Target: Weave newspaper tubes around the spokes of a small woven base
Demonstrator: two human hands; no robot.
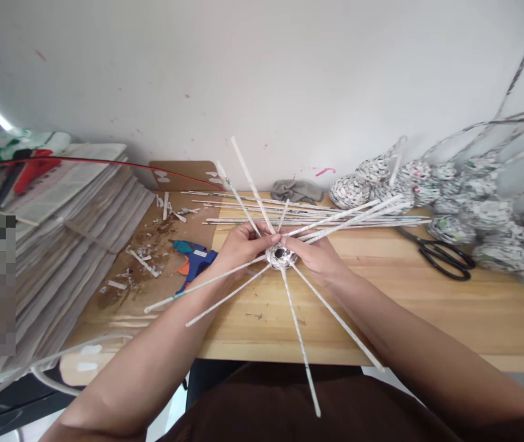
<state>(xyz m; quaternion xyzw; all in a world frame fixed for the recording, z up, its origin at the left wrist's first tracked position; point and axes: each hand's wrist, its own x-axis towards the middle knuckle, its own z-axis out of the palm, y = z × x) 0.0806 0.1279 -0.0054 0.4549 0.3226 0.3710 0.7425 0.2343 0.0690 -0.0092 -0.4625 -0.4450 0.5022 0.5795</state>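
Between my hands is a small round paper weaving (282, 258) with a dark hole in its middle. Rolled newspaper sticks radiate from it in several directions, one (300, 344) reaching down toward my lap. My left hand (247, 240) pinches its left upper rim, thumb on top and fingers behind. On the other side my right hand (314, 252) grips the upper right rim, its thumb meeting the left thumb near the base of the sticks. The fingers behind the weaving are partly hidden. More loose paper sticks (215, 221) lie on the table behind it.
Black scissors (446, 258) and several woven paper balls (453, 228) are at the right. On the left are a blue glue gun (195, 265), paper scraps (144, 263) and a tall newspaper stack (91, 221). A grey cloth (296, 191) lies by the wall.
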